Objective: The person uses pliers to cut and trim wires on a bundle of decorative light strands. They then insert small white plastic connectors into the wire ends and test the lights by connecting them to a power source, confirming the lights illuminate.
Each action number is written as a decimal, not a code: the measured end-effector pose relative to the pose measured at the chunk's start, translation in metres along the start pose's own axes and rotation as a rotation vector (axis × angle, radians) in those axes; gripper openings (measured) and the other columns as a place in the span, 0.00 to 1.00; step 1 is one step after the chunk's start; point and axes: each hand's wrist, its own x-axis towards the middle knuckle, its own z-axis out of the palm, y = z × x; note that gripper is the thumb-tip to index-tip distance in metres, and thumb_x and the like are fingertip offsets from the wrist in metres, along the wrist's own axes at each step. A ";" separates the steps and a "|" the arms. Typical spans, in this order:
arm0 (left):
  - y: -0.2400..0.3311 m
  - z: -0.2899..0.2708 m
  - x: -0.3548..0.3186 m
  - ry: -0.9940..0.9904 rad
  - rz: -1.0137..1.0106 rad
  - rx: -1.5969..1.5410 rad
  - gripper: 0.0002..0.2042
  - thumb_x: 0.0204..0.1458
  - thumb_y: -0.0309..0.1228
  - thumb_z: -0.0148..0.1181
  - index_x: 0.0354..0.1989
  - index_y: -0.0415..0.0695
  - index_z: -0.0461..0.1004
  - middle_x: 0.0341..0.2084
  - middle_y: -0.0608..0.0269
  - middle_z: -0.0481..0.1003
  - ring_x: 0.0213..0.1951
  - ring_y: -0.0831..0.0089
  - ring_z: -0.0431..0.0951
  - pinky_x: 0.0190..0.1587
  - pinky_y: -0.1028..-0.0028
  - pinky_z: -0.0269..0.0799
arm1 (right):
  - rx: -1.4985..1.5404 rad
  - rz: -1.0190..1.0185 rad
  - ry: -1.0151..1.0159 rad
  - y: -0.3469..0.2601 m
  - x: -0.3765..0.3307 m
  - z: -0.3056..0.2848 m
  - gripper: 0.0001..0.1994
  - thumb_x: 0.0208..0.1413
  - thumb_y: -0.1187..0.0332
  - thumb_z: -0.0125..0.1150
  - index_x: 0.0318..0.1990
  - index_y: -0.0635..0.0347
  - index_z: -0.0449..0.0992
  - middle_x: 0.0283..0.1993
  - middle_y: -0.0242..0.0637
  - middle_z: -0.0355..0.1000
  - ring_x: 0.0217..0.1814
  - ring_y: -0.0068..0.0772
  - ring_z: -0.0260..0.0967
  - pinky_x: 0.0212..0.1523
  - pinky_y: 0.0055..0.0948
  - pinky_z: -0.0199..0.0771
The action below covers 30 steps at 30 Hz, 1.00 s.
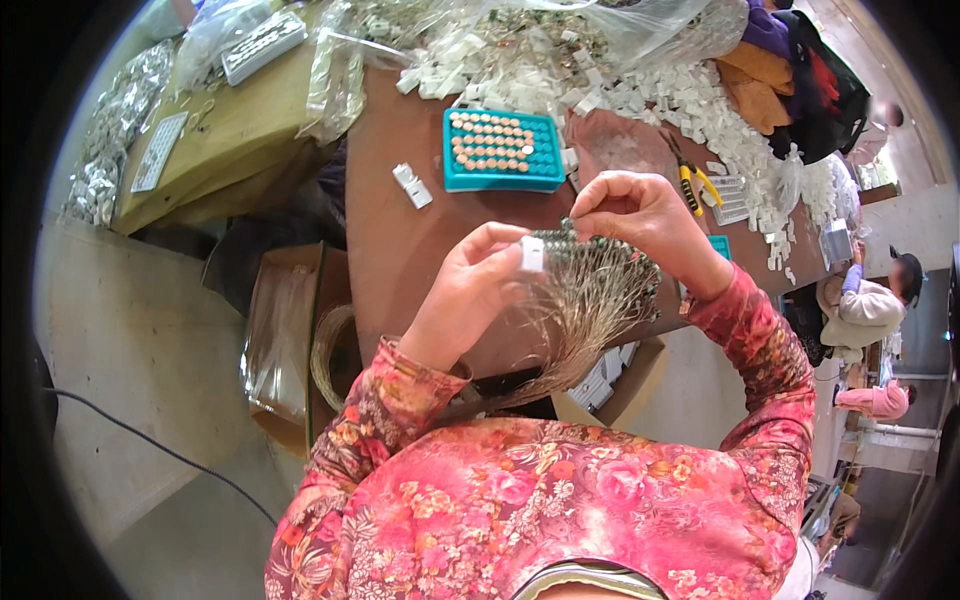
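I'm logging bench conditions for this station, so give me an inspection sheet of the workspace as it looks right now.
Surface: brown table, bare in the near middle, crowded at the back.
Job's things: bundle of thin wires; small white connector; teal tray of round copper-coloured pieces.
Clutter: heaps of white plastic parts, clear bags, yellow-handled pliers, a loose white part.
Grips: left hand pinches the connector; right hand pinches a wire end at the bundle's top.
Cables: black cable across the floor.
Surroundings: open cardboard box below the table; other people seated at right.
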 end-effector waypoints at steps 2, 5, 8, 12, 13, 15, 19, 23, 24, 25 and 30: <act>0.001 0.000 -0.001 0.002 -0.002 0.012 0.11 0.63 0.30 0.53 0.51 0.41 0.68 0.40 0.65 0.76 0.40 0.78 0.77 0.39 0.79 0.73 | -0.189 -0.178 0.082 -0.002 -0.009 0.021 0.05 0.52 0.82 0.62 0.36 0.67 0.78 0.34 0.32 0.75 0.37 0.22 0.73 0.41 0.22 0.75; 0.000 0.000 -0.001 -0.005 0.005 0.015 0.12 0.63 0.30 0.53 0.52 0.40 0.70 0.39 0.66 0.76 0.39 0.81 0.76 0.38 0.80 0.72 | -0.605 -0.469 0.117 -0.005 -0.017 0.039 0.07 0.50 0.82 0.63 0.37 0.65 0.79 0.34 0.35 0.75 0.37 0.27 0.74 0.38 0.24 0.75; -0.002 -0.001 -0.001 -0.032 0.007 0.022 0.12 0.63 0.30 0.53 0.51 0.40 0.71 0.39 0.66 0.76 0.38 0.81 0.76 0.37 0.80 0.72 | -0.693 -0.523 0.210 -0.004 -0.021 0.052 0.08 0.48 0.82 0.64 0.37 0.63 0.80 0.34 0.38 0.75 0.36 0.32 0.75 0.35 0.26 0.75; -0.003 -0.001 0.000 -0.019 0.005 0.025 0.11 0.63 0.30 0.54 0.51 0.41 0.72 0.39 0.65 0.76 0.37 0.81 0.76 0.36 0.80 0.72 | -0.798 -0.544 0.285 -0.004 -0.023 0.059 0.10 0.50 0.79 0.62 0.41 0.57 0.78 0.33 0.38 0.75 0.32 0.39 0.75 0.32 0.30 0.76; -0.003 -0.001 0.000 -0.022 0.010 0.035 0.11 0.62 0.29 0.54 0.51 0.41 0.72 0.39 0.65 0.76 0.37 0.81 0.76 0.36 0.80 0.72 | -0.827 -0.560 0.274 -0.004 -0.023 0.060 0.11 0.50 0.78 0.62 0.42 0.56 0.77 0.33 0.38 0.75 0.33 0.40 0.75 0.32 0.31 0.76; -0.004 -0.001 -0.001 -0.026 0.021 0.056 0.10 0.62 0.28 0.55 0.50 0.41 0.72 0.39 0.65 0.76 0.37 0.81 0.76 0.35 0.80 0.72 | -0.884 -0.590 0.253 -0.005 -0.023 0.061 0.13 0.51 0.78 0.60 0.44 0.55 0.76 0.33 0.38 0.75 0.33 0.41 0.75 0.32 0.32 0.76; -0.005 0.000 -0.002 0.024 0.035 0.194 0.09 0.60 0.27 0.57 0.48 0.42 0.73 0.38 0.66 0.77 0.36 0.81 0.76 0.36 0.80 0.72 | -1.001 -0.570 0.163 -0.009 -0.025 0.060 0.15 0.50 0.78 0.59 0.47 0.54 0.74 0.33 0.38 0.74 0.33 0.42 0.75 0.30 0.35 0.76; -0.004 0.001 -0.002 0.012 0.051 0.315 0.09 0.59 0.26 0.58 0.47 0.42 0.74 0.37 0.67 0.77 0.36 0.82 0.76 0.36 0.81 0.73 | -1.076 -0.569 0.132 -0.007 -0.027 0.063 0.16 0.49 0.79 0.58 0.47 0.54 0.74 0.33 0.38 0.74 0.32 0.41 0.75 0.29 0.35 0.75; -0.003 0.002 -0.003 -0.012 0.062 0.320 0.08 0.59 0.27 0.58 0.46 0.42 0.74 0.37 0.67 0.77 0.36 0.82 0.77 0.37 0.81 0.73 | -1.076 -0.561 0.131 -0.006 -0.027 0.064 0.16 0.49 0.79 0.58 0.47 0.55 0.74 0.33 0.38 0.74 0.32 0.41 0.75 0.29 0.35 0.75; -0.003 0.003 -0.003 0.008 0.062 0.339 0.09 0.58 0.28 0.59 0.46 0.42 0.75 0.36 0.67 0.77 0.36 0.82 0.77 0.37 0.81 0.73 | -1.042 -0.556 0.156 -0.005 -0.027 0.065 0.15 0.49 0.79 0.59 0.46 0.55 0.74 0.33 0.38 0.74 0.32 0.41 0.76 0.29 0.35 0.76; -0.004 0.006 -0.002 0.037 0.076 0.237 0.10 0.58 0.30 0.61 0.45 0.40 0.75 0.35 0.66 0.78 0.36 0.81 0.78 0.38 0.80 0.75 | -0.720 -0.431 0.324 0.000 -0.033 0.067 0.10 0.50 0.77 0.63 0.41 0.59 0.75 0.33 0.39 0.75 0.31 0.39 0.76 0.32 0.32 0.77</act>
